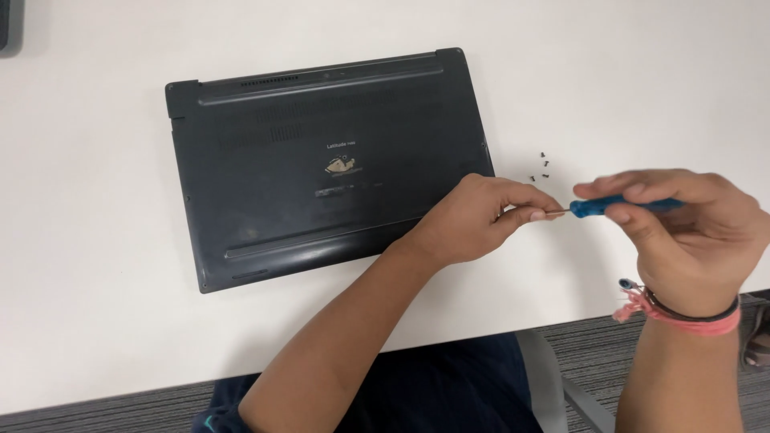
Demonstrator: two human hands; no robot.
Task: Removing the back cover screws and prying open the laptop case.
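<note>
Screwdriver [618, 205], blue, lies level between both hands: right hand [690, 232] grips the handle, left hand [473, 216] pinches its tip, laptop [321, 160] to the left.

Bare forearms, pink wristbands [688, 316], dark trousers [449, 385]

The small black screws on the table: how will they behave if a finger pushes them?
The screws look tiny and loose on the smooth white table, so they would probably slide or roll easily. They lie apart, so a push would likely scatter them.
</note>
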